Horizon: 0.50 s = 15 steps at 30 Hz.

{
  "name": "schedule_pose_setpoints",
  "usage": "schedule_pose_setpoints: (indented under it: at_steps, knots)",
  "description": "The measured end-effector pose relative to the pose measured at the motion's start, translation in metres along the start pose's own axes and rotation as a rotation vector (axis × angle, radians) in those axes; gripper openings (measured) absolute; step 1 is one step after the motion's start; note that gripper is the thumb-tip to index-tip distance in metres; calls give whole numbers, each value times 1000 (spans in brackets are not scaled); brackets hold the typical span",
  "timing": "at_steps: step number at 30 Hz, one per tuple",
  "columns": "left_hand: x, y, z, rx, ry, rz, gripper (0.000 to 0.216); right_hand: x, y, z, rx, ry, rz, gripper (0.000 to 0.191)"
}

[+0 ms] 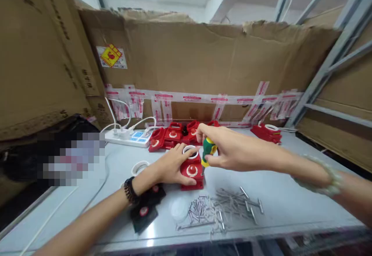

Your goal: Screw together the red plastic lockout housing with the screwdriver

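Observation:
My left hand point(171, 166) grips a red plastic housing point(186, 172) against the table, thumb along the near side and fingers over the far part. This housing has a raised red button with a white ring mark, and a white ring point(186, 147) at its far end. In my right hand point(225, 143) is a short screwdriver point(208, 149) with a green and yellow handle. It stands nearly upright, shaft down at the right edge of the housing. Whether its tip sits in a screw cannot be made out.
Small screws point(197, 207) and T-shaped metal rods point(240, 205) lie in front. More red housings point(173, 132) stand behind, beside a white power strip point(128, 137). Black parts point(143, 215) lie near my left wrist. Another red part point(266, 133) sits at the back right, before a cardboard wall point(203, 62).

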State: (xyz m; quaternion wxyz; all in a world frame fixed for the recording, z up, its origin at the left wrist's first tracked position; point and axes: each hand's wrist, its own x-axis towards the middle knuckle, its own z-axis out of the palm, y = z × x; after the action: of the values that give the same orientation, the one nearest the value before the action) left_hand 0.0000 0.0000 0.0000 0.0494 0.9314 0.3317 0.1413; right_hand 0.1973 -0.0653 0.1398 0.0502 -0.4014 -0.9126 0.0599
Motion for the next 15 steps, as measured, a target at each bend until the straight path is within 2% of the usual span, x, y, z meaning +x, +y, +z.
schedule_pose_setpoints:
  at_steps: [2, 5, 9, 11, 15]
  knots:
    - [-1, 2, 0, -2, -1, 2, 84, 5, 2, 6, -189, 112, 89, 20]
    - [-2, 4, 0, -6, 3, -7, 88, 8, 4, 9, -316, 198, 157, 27]
    - [-2, 4, 1, -19, 2, -17, 93, 3, 2, 1, -158, 127, 90, 17]
    - [-2, 3, 1, -24, 5, -14, 91, 0, 0, -2, -87, 74, 69, 18]
    - [-2, 1, 4, -54, 44, 5, 85, 1, -1, 4, -103, 114, 82, 18]
